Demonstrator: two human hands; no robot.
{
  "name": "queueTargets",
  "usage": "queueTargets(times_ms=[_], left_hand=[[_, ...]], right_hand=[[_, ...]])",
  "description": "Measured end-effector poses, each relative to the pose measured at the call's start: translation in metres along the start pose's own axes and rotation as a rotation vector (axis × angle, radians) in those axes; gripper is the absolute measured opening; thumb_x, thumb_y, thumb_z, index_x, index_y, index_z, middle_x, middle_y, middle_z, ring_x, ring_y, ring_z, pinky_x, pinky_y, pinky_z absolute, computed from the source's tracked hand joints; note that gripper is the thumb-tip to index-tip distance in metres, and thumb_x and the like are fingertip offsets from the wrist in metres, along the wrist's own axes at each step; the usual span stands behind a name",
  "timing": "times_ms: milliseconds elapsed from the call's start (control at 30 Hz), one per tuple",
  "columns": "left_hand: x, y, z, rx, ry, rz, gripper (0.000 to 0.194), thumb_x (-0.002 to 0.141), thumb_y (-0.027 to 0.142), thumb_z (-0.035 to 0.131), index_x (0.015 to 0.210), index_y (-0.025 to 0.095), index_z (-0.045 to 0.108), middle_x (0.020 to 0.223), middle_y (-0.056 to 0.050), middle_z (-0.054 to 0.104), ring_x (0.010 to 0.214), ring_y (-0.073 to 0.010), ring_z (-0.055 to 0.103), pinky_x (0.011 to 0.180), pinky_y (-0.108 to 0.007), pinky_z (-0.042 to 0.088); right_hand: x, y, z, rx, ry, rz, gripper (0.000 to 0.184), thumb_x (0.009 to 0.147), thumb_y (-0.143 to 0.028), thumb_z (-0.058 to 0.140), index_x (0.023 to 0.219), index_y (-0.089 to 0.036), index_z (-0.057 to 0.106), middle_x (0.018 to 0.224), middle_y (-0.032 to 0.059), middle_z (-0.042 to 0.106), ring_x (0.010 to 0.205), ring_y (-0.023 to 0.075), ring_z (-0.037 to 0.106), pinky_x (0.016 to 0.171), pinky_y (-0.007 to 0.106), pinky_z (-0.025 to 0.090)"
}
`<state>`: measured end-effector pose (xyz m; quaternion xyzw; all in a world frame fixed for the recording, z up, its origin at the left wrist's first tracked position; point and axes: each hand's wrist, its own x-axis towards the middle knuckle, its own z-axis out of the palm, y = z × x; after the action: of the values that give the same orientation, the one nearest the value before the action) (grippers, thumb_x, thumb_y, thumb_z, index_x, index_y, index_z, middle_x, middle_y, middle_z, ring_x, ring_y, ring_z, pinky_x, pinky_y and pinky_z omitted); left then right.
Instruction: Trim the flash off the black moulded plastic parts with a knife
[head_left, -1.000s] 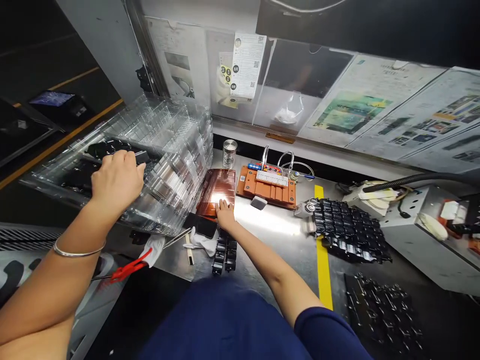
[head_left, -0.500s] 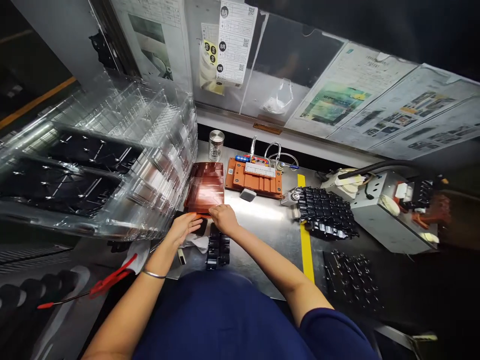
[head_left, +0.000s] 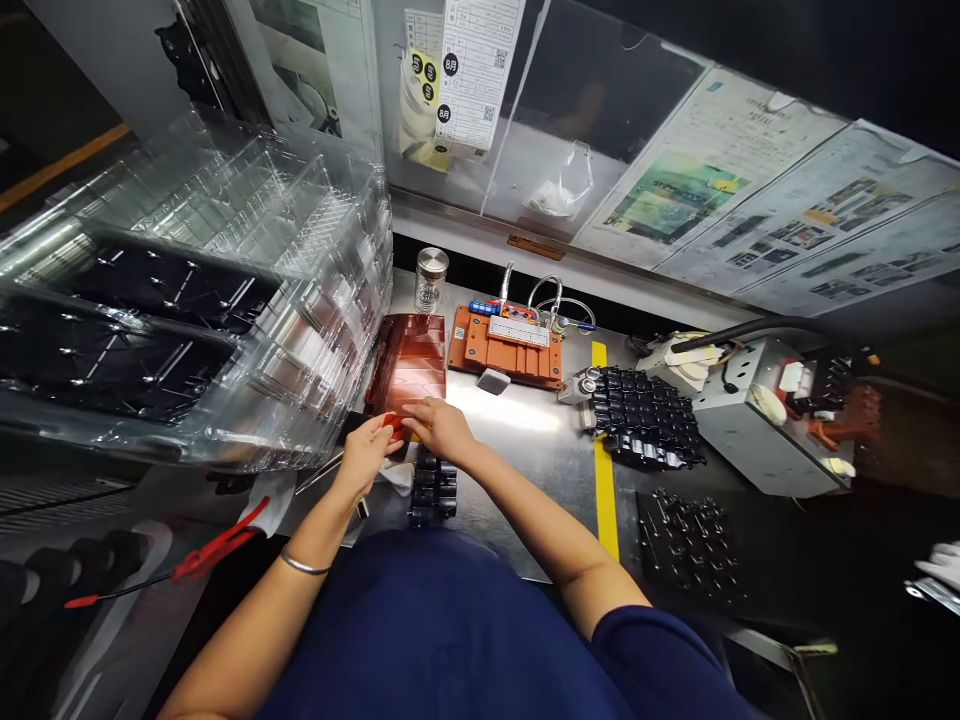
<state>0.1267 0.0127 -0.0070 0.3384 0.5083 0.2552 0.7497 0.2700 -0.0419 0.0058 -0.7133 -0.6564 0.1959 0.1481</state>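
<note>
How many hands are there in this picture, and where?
2: the left hand and the right hand, close together at the near edge of the reddish film. I see no others, though the dark edges could hide something.

Just beyond the fingers [head_left: 424, 413] lie sheets [head_left: 412, 362], then a jar [head_left: 431, 285]; left, stacked trays [head_left: 322, 325]; ahead-right, a fixture [head_left: 517, 357]; far right, a machine [head_left: 765, 430]

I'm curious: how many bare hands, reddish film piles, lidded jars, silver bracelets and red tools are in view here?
Bare hands, left hand and right hand: 2
Reddish film pile: 1
Lidded jar: 1
Silver bracelet: 1
Red tool: 1
Total: 6
</note>
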Motion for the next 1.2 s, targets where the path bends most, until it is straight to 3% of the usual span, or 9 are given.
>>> queueTargets(times_ms=[167, 300, 600, 700, 800, 900, 1067, 1200], left_hand=[[-0.013, -0.005, 0.01, 0.019, -0.051, 0.046, 0.035, 0.065, 0.024, 0.077, 0.096, 0.013, 0.069, 0.083, -0.005, 0.074, 0.083, -0.0224, 0.071, 0.079, -0.036, 0.058], [-0.016, -0.005, 0.011, 0.018, -0.065, 0.057, 0.038, 0.063, 0.028, 0.078, 0.097, 0.013, 0.069, 0.087, -0.006, 0.075, 0.088, -0.0248, 0.071, 0.081, -0.037, 0.058], [-0.027, -0.001, 0.013, -0.013, -0.091, -0.001, 0.041, 0.058, 0.027, 0.08, 0.094, 0.014, 0.069, 0.079, -0.003, 0.074, 0.08, -0.0204, 0.07, 0.083, -0.034, 0.055], [-0.028, 0.005, 0.01, -0.028, -0.126, -0.062, 0.032, 0.06, 0.026, 0.08, 0.088, 0.015, 0.069, 0.08, -0.002, 0.074, 0.079, -0.0179, 0.069, 0.084, -0.032, 0.055], [-0.023, 0.013, 0.007, -0.025, -0.194, -0.194, 0.018, 0.071, 0.031, 0.073, 0.075, 0.014, 0.067, 0.074, -0.005, 0.072, 0.073, -0.0193, 0.069, 0.078, -0.037, 0.057], [-0.015, 0.014, 0.007, 0.016, -0.237, -0.306, 0.022, 0.08, 0.03, 0.067, 0.068, 0.012, 0.063, 0.066, -0.005, 0.067, 0.064, -0.0188, 0.067, 0.067, -0.039, 0.058], [-0.006, 0.004, 0.018, 0.048, -0.197, -0.229, 0.022, 0.09, 0.03, 0.059, 0.104, 0.014, 0.061, 0.097, -0.004, 0.065, 0.078, -0.0143, 0.064, 0.067, -0.032, 0.056], [-0.008, 0.005, 0.032, 0.03, -0.201, -0.127, 0.016, 0.086, 0.023, 0.065, 0.097, 0.013, 0.062, 0.089, -0.002, 0.066, 0.072, -0.0126, 0.063, 0.066, -0.029, 0.055]], right_hand=[[0.003, -0.011, 0.007, 0.05, 0.106, -0.009, 0.026, 0.095, -0.033, 0.052, 0.11, -0.022, 0.071, 0.088, 0.0039, 0.065, 0.08, 0.0126, 0.061, 0.067, 0.021, 0.044], [-0.003, -0.013, 0.008, 0.055, 0.159, -0.059, 0.026, 0.096, -0.029, 0.05, 0.103, -0.02, 0.072, 0.087, 0.0056, 0.065, 0.083, 0.014, 0.06, 0.069, 0.022, 0.044], [-0.011, -0.009, 0.002, 0.015, 0.143, -0.179, 0.022, 0.097, -0.026, 0.047, 0.096, -0.018, 0.068, 0.092, 0.0065, 0.065, 0.086, 0.0149, 0.057, 0.069, 0.023, 0.042], [-0.008, -0.005, -0.004, 0.016, 0.095, -0.234, 0.019, 0.096, -0.026, 0.047, 0.091, -0.017, 0.063, 0.091, 0.0059, 0.062, 0.083, 0.0143, 0.055, 0.066, 0.022, 0.041], [-0.008, -0.002, -0.009, 0.038, 0.048, -0.285, 0.018, 0.095, -0.023, 0.046, 0.086, -0.016, 0.059, 0.087, 0.0049, 0.058, 0.079, 0.0143, 0.053, 0.065, 0.023, 0.041], [-0.015, 0.002, -0.01, 0.098, 0.031, -0.31, 0.017, 0.094, -0.024, 0.048, 0.081, -0.017, 0.056, 0.082, 0.0031, 0.056, 0.075, 0.014, 0.051, 0.065, 0.024, 0.042], [-0.026, 0.012, 0.003, 0.27, 0.174, -0.153, 0.017, 0.095, -0.026, 0.042, 0.084, -0.018, 0.052, 0.082, 0.003, 0.056, 0.074, 0.0132, 0.052, 0.066, 0.024, 0.046], [-0.032, 0.017, 0.009, 0.427, 0.347, 0.051, 0.027, 0.097, -0.025, 0.03, 0.091, -0.015, 0.054, 0.083, 0.0044, 0.059, 0.071, 0.0119, 0.055, 0.063, 0.023, 0.048]])
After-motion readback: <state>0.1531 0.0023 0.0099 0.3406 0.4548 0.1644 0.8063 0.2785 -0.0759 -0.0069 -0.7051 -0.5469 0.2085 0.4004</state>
